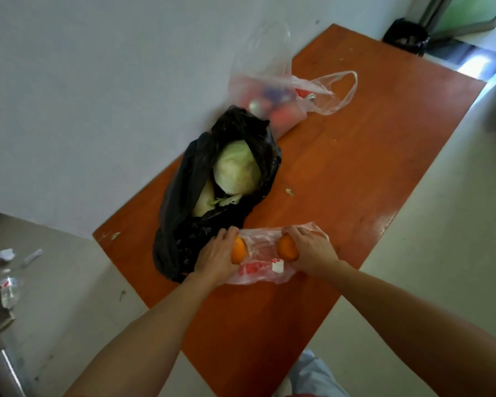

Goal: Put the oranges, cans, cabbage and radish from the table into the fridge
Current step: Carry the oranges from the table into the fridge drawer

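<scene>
My left hand (pixel 216 255) grips one orange (pixel 238 250) and my right hand (pixel 309 249) grips another orange (pixel 285 249), both over a thin pink plastic bag (pixel 265 270) near the front of the orange table (pixel 355 167). Behind them lies an open black bag (pixel 184 233) with a pale green cabbage (pixel 236 170) and a whitish radish (pixel 202 204) showing inside. Farther back a clear bag (pixel 272 93) holds cans (pixel 255 106), blurred through the plastic. The fridge is not in view.
A white wall runs along the table's left side. A plastic bottle (pixel 9 285) and clutter lie on the floor at left. A black bin bag (pixel 407 35) stands past the table's far end. Pale floor lies to the right.
</scene>
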Available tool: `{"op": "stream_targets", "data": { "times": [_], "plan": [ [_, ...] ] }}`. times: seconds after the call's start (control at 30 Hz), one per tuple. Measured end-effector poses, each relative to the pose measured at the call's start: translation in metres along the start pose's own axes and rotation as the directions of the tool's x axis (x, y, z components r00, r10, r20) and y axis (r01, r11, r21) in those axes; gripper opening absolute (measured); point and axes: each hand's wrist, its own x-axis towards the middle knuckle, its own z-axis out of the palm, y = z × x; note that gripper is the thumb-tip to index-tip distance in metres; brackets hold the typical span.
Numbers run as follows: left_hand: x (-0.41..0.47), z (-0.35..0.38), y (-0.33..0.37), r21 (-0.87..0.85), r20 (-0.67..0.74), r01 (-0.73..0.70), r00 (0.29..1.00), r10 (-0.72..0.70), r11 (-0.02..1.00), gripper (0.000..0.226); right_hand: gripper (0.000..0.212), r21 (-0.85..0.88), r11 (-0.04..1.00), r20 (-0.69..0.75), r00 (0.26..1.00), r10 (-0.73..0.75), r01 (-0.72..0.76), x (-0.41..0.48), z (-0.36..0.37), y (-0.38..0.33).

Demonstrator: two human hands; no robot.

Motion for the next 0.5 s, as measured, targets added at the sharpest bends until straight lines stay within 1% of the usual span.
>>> {"op": "stream_targets", "data": {
  "times": [0.07,0.13,0.23,0.33,0.4,0.43,0.5],
  "plan": [
    [-0.015,0.008,-0.013,-0.088,-0.025,-0.037,0.999,0.034,0.995,0.076,0.077,0.042,0.998,-0.029,0.999,0.044,-0.042,-0.007,0.004,-0.003],
    [-0.028,0.017,-0.024,-0.183,-0.045,-0.054,0.998,0.047,0.982,0.063,0.077,0.082,0.994,-0.057,0.996,0.074,-0.07,-0.014,0.007,-0.005],
    [-0.049,0.03,-0.032,-0.363,-0.068,-0.015,0.998,-0.011,0.932,0.054,0.077,0.103,0.99,-0.076,0.992,0.101,-0.092,-0.023,0.012,-0.007],
    [-0.066,0.039,-0.031,-0.461,-0.091,0.042,0.991,-0.094,0.886,0.058,0.076,0.155,0.981,-0.078,0.989,0.128,-0.115,-0.031,0.015,-0.009],
    [-0.073,0.039,-0.025,-0.512,-0.123,0.055,0.983,-0.136,0.857,0.062,0.076,0.211,0.969,-0.085,0.986,0.147,-0.126,-0.038,0.017,-0.01],
    [-0.076,0.036,-0.021,-0.542,-0.144,0.057,0.977,-0.159,0.838,0.065,0.075,0.249,0.958,-0.086,0.982,0.165,-0.139,-0.042,0.017,-0.01],
    [-0.078,0.026,-0.015,-0.622,-0.182,0.06,0.959,-0.218,0.781,0.081,0.076,0.319,0.93,-0.084,0.972,0.22,-0.183,-0.053,0.017,-0.01]
  ]
}}
